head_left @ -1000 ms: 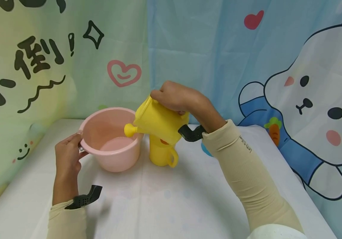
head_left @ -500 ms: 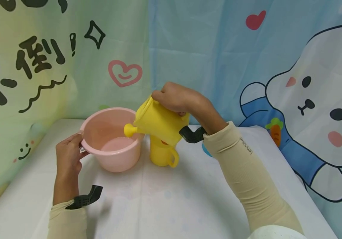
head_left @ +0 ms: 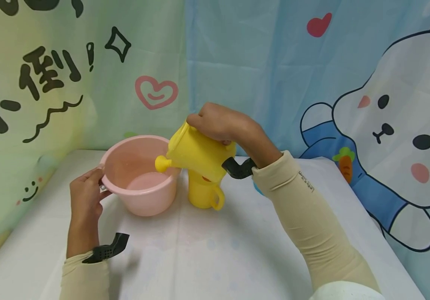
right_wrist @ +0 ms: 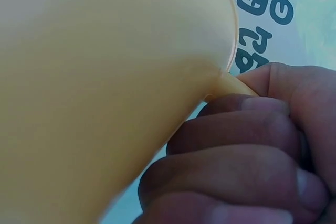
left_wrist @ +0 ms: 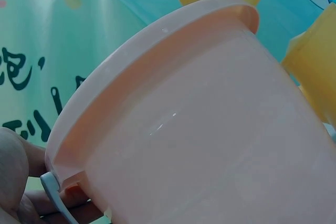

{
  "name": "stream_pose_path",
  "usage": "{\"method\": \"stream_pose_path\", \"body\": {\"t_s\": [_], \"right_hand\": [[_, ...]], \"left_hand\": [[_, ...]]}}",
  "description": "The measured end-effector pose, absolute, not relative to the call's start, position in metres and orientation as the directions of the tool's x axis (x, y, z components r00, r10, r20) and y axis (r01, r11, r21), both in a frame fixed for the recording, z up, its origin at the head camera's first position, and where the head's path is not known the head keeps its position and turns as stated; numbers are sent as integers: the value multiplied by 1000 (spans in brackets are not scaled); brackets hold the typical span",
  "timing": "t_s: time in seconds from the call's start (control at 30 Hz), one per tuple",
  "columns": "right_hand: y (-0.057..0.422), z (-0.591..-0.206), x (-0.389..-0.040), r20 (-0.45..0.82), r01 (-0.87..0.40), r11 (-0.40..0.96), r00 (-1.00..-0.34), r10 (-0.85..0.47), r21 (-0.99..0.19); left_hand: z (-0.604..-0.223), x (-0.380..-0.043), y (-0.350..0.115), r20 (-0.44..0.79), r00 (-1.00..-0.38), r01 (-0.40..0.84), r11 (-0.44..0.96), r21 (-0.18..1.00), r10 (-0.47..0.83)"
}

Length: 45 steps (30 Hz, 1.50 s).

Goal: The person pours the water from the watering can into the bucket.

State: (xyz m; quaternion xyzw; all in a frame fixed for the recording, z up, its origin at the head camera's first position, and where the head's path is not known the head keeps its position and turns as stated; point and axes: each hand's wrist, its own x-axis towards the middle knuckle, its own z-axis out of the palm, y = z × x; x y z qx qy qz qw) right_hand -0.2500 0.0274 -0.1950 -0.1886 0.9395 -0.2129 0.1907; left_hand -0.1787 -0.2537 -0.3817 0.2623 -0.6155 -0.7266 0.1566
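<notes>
The yellow watering can (head_left: 203,152) is hanging just right of the pink bucket (head_left: 145,202), which is resting on a white tablecloth (head_left: 199,258) with a printed curtain (head_left: 233,54) hanging behind. The right hand (head_left: 220,121) is curling its fingers closely round the can's handle (right_wrist: 231,85), the body lying below that grip. The spout (head_left: 163,163) is pointing left, overlapping the bucket's right rim in the head view; the long axis is slanting, open top leaning bucketward. The left hand (head_left: 86,189) is pinching the bucket's left rim. A yellow mug (head_left: 201,196) is standing right of the bucket.
</notes>
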Motion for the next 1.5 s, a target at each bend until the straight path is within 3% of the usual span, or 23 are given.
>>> {"method": "stream_pose_path", "body": {"t_s": [1.5], "right_hand": [[19, -195, -249, -272, -289, 847, -858, -436, -446]], "left_hand": [[-381, -178, -253, -203, -814, -107, -202, 973, -545]]}}
